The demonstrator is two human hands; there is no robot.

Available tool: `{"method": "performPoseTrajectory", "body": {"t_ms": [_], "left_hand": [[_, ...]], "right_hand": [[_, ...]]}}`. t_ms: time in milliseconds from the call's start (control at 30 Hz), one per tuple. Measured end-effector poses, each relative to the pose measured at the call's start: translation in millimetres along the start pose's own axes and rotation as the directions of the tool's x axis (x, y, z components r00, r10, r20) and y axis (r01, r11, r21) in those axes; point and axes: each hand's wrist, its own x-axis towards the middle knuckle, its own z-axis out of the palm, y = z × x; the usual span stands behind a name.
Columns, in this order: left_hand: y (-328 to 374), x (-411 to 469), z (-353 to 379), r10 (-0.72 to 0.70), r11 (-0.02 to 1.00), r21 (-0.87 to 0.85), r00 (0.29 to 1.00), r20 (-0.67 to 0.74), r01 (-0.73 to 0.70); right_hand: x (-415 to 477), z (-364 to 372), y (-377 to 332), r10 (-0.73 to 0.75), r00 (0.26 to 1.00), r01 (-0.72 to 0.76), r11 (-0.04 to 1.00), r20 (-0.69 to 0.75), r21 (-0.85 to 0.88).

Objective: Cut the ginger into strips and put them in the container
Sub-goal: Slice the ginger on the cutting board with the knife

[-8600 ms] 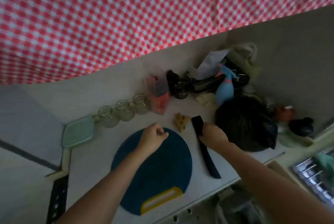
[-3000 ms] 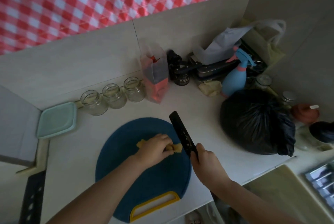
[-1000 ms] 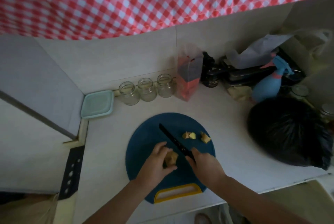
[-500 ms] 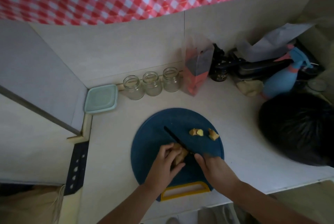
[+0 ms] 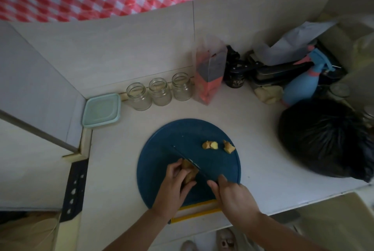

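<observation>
Cutting step: left hand (image 5: 173,187) pinches ginger (image 5: 189,171) on board (image 5: 162,159), lower centre; right hand (image 5: 232,196) grips knife (image 5: 187,159), blade on ginger. Next: slice thinner; container (image 5: 101,110) upper left

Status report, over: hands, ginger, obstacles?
Left hand holds ginger on board. Right hand grips knife, blade against ginger. Two cut chunks lie clear of blade.
</observation>
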Motion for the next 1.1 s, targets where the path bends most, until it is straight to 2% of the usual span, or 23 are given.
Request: {"method": "performPoseTrajectory", "body": {"t_ms": [133, 567, 700, 1100], "left_hand": [[1, 0, 0, 0.0, 1.0, 0.002, 1.0, 0.014, 0.0], [-2, -4, 9, -0.011, 1.0, 0.028, 1.0, -0.013, 0.012], [-6, -2, 11, -0.011, 0.998, 0.067, 1.0, -0.006, 0.011], [-12, 5, 8, -0.029, 1.0, -0.007, 0.998, 0.064, 0.029]], "right_hand": [[-4, 7, 3, -0.022, 0.998, 0.019, 0.998, -0.062, -0.052], [0, 3, 12, -0.014, 1.0, 0.014, 0.998, 0.002, 0.057], [3, 6, 16, -0.035, 0.999, 0.035, 0.999, 0.002, 0.03], [13, -4, 8, 0.07, 0.989, -0.093, 0.98, 0.134, 0.174]]}}
